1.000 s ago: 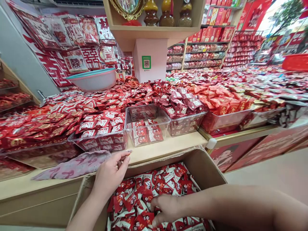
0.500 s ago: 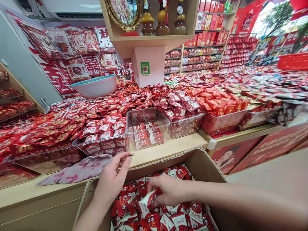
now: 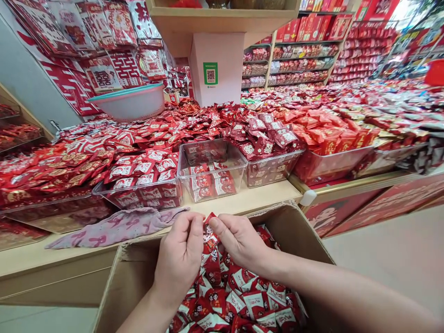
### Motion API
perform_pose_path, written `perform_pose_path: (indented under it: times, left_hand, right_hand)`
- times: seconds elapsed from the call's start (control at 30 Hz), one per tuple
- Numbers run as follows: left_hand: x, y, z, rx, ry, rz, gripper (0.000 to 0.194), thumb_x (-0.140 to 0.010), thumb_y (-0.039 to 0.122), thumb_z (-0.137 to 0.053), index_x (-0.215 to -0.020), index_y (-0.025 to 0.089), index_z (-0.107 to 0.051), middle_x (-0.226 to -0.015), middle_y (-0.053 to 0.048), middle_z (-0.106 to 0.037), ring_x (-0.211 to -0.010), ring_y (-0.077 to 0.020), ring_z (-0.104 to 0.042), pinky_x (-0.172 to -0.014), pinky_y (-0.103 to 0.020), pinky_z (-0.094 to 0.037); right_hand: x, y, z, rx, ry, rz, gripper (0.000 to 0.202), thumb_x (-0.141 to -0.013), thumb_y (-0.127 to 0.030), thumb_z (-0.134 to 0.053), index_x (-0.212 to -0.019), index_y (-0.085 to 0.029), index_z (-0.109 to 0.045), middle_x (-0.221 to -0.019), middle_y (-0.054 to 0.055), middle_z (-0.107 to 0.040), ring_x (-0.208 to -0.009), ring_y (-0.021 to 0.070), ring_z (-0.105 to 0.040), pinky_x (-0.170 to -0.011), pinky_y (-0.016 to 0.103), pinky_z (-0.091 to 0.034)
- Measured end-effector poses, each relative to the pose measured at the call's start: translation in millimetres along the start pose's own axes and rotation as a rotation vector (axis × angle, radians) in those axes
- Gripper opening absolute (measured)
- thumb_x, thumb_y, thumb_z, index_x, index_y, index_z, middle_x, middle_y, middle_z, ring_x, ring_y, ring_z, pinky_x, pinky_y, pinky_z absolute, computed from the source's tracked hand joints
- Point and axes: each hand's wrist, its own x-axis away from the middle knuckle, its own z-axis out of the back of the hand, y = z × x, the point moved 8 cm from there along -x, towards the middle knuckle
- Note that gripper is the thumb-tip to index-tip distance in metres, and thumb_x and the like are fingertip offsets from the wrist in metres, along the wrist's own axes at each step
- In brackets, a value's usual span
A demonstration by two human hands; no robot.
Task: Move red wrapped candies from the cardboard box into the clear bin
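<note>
Over the open cardboard box (image 3: 135, 263), both hands meet at one small red packet (image 3: 210, 231). My right hand (image 3: 239, 238) pinches its upper right side between thumb and fingers. My left hand (image 3: 183, 249) is closed at the packet's left edge; whether its fingertips grip the packet or something small is hidden. Below the hands, many red and white packets (image 3: 255, 303) fill the box. Just beyond it stands a clear plastic bin (image 3: 239, 178) with a few rows of similar packets standing inside.
A pink and white cloth (image 3: 114, 229) lies on the counter edge (image 3: 62, 259) at left. Filled bins flank the clear one, including maroon packets (image 3: 267, 138) at its right. Behind are a bluish basin (image 3: 128, 104) and a pillar (image 3: 222, 88) with a green code sign.
My right hand has risen from the pile with a packet and come up beside my left hand. The view has tilted down a little.
</note>
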Motion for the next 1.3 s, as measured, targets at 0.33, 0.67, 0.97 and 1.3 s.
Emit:
perform_pose_path:
  times: [0.33,0.67,0.97,1.3]
  left_hand:
    - [7,6,-8.1,-0.135,-0.093,-0.161,0.019,-0.082,0.025,-0.038,-0.095,0.021,-0.052,-0.075,0.002,-0.060,-0.062,-0.0095,-0.056,-0.060,-0.019,-0.044]
    - [5,-13,-1.4,-0.056,-0.024,0.079,0.029,-0.082,0.036,-0.037,-0.105,0.020,-0.045,-0.046,0.009,-0.037,-0.038,-0.0086,-0.039,-0.040,-0.020,-0.035]
    - [5,-19,7.6,0.091,0.109,0.082,0.025,-0.082,0.033,-0.040,-0.101,0.020,-0.048,-0.086,-0.004,-0.059,-0.081,-0.0164,-0.057,-0.067,-0.027,-0.046]
    - [9,-8,7.3,0.066,0.173,-0.041,0.019,-0.081,0.027,-0.045,-0.098,0.021,-0.050,-0.095,-0.002,-0.058,-0.087,-0.0137,-0.056,-0.079,-0.027,-0.043]
  right_hand:
    - [13,20,-1,-0.172,-0.035,-0.085,0.033,-0.082,-0.039,-0.038,-0.058,-0.016,-0.036,-0.054,-0.004,-0.033,-0.052,0.0058,-0.029,-0.048,0.018,-0.028]
    - [16,29,6,-0.236,0.084,-0.230,0.035,-0.081,-0.042,-0.039,-0.057,-0.016,-0.036,-0.050,-0.005,-0.037,-0.047,0.0052,-0.035,-0.047,0.019,-0.031]
    - [21,39,-9,-0.641,0.011,-0.431,0.037,-0.074,-0.051,-0.047,-0.063,-0.016,-0.040,-0.051,-0.005,-0.041,-0.043,0.0058,-0.043,-0.042,0.019,-0.036]
    - [21,35,-12,-0.802,0.059,-0.387,0.033,-0.070,-0.043,-0.056,-0.060,-0.014,-0.045,-0.052,-0.005,-0.044,-0.046,0.0043,-0.039,-0.047,0.019,-0.035]
